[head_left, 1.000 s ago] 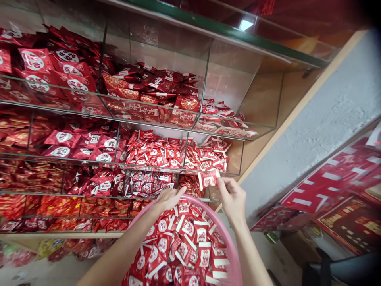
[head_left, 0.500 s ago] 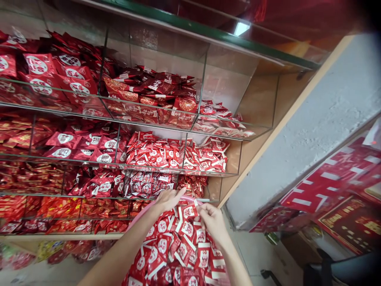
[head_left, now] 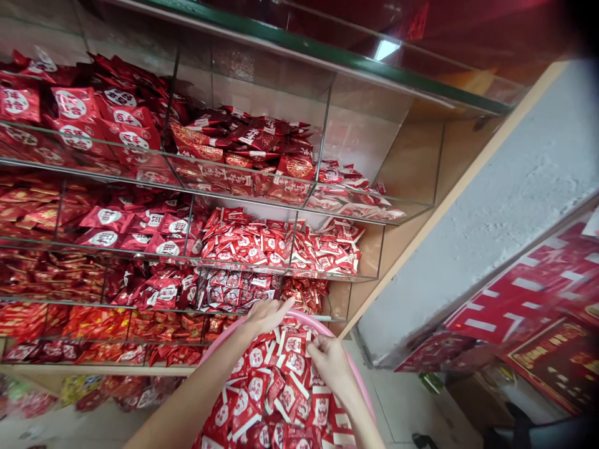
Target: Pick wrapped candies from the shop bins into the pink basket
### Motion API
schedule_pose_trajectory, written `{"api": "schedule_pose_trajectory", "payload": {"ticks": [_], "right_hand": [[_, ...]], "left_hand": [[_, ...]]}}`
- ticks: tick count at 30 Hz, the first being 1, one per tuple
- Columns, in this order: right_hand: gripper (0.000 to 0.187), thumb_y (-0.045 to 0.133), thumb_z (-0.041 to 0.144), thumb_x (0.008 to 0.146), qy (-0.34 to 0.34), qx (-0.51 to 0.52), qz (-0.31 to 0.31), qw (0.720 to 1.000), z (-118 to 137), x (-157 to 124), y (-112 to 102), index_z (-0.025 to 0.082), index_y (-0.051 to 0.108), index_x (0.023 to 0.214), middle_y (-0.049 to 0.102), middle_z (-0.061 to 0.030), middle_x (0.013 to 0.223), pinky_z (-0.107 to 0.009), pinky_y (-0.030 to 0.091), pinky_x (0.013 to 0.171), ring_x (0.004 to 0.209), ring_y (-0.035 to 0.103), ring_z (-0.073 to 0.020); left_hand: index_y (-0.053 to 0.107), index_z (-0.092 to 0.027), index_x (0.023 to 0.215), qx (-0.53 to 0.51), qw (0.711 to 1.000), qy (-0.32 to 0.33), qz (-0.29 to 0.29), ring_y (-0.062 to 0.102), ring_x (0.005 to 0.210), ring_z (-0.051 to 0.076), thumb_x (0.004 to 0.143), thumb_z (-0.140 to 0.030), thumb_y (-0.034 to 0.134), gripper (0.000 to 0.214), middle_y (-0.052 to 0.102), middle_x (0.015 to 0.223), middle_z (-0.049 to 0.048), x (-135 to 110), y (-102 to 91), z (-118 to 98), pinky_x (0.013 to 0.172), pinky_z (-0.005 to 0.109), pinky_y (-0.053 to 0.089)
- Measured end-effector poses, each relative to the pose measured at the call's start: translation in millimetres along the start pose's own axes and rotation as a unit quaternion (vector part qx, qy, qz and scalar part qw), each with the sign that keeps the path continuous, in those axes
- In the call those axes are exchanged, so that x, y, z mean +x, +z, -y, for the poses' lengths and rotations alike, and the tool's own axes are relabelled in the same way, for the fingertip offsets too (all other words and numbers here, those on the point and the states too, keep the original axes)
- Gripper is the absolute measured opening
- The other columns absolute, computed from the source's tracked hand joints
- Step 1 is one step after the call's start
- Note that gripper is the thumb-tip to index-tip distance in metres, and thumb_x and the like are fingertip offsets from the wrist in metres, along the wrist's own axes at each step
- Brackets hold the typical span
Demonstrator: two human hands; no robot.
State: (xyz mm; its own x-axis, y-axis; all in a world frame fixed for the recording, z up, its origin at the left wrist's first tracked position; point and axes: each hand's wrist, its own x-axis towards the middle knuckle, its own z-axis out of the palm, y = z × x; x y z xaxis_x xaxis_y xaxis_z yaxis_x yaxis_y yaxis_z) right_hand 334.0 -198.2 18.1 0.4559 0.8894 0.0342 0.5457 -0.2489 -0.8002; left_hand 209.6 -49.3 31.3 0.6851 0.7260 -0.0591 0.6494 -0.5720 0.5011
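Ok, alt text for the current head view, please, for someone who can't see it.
A person's left hand rests on the far rim of a pink tub full of red-and-white packets; the right hand is at the edge of one packet on top. Beyond stand glass-divided shelves heaped with mostly red wrapped packets.

The left forearm [head_left: 189,390] slants up and inward, bare; its hand, the left hand [head_left: 270,316], is turned back upward — thumb stretched toward the right, fingertips hidden. The bare right forearm [head_left: 360,411] leans left, and the right hand [head_left: 312,347] sits lower — fingers curled, thumb and forefinger tips drawn together.
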Motion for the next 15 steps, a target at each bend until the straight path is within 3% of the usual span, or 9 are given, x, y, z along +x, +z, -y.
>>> {"api": "schedule_pose_trajectory", "payload": {"ticks": [5,15], "right_hand": [[0.022,0.043,0.026,0.069,0.007,-0.046,0.031,0.998,0,-3,-2,0.019,0.036,0.048,0.043,0.0045,0.044,-0.02,0.027,0.045,0.045,0.04,-0.0089],[0.038,0.043,0.037,0.077,-0.023,-0.147,0.002,0.989,19,-7,-20,0.019,0.03,0.046,0.036,0.004,0.044,-0.022,0.019,0.045,0.045,0.032,-0.0087]], "left_hand": [[0.065,-0.021,0.069,0.006,1.0,-0.004,-0.008,0.06,0.066,0.022,0.078,-0.069,-0.001,0.082,0.063,0.064,0.0052,3,5.6,4,0.066,0.031,0.039],[0.064,-0.021,0.068,-0.001,1.0,0.005,-0.018,0.061,0.069,0.022,0.08,-0.067,0.003,0.078,0.064,0.064,0.005,5,9.9,8,0.066,0.03,0.039]]}}
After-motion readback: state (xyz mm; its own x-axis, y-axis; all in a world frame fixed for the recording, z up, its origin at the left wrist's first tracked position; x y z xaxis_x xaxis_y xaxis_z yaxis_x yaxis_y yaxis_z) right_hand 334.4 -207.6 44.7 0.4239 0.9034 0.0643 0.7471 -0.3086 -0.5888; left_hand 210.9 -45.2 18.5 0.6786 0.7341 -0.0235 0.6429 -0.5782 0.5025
